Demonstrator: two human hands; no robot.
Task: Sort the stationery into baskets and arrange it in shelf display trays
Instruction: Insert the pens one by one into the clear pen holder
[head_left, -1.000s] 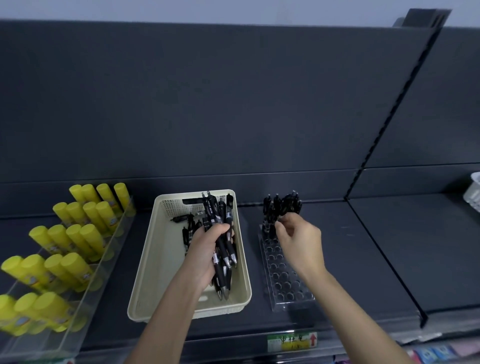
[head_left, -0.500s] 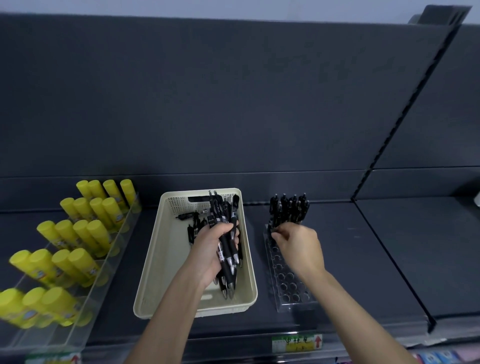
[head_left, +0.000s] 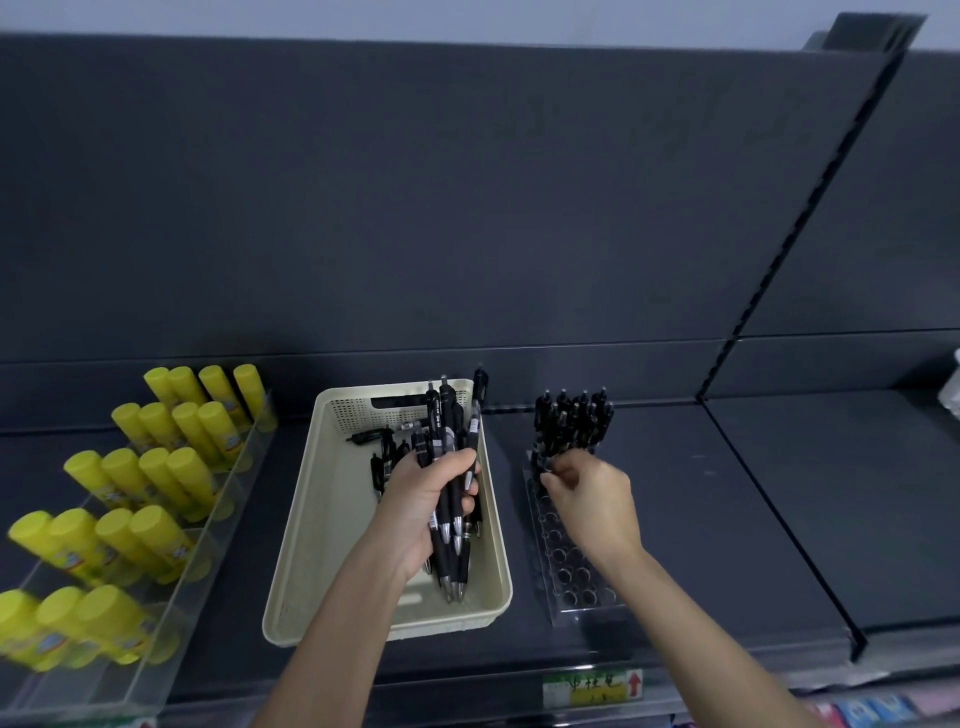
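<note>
As the left hand (head_left: 421, 512) holds it, pen bundle (head_left: 451, 441): black barrels, silver cone tips pointing near, clip ends pointing far, white print on a few barrels.
Left grip: fingers and thumb wrapped tight round the middle of the pen bundle; clip ends stick out on the far side of the fingers, tips out on the near side below the palm.
Bundle position: over the right half of the basket (head_left: 332, 545), lifted off its floor, clip ends reaching past the far rim.
Right hand (head_left: 592, 499): right of the basket, over the display tray (head_left: 576, 582); fingers curled, tips pinching the top of a single pen (head_left: 542, 454) at the near-left corner of the standing pens (head_left: 574, 421).
Basket: cream plastic, perforated far wall with a handle slot; loose pens (head_left: 379, 441) lie at its far end, partly hidden by the left hand.
Display tray: clear plastic with rows of round holes; standing pens upright in the far rows, bare holes in the near rows.
Glue tray (head_left: 228, 488): clear, stepped, at far left; yellow glue sticks (head_left: 156, 467) in rows of four, leaning; nearest ones blurred.
Shelf (head_left: 727, 519): dark; basket and display tray side by side, just apart.
Shelf edge: green-yellow label (head_left: 592, 688) with a red arrow.
</note>
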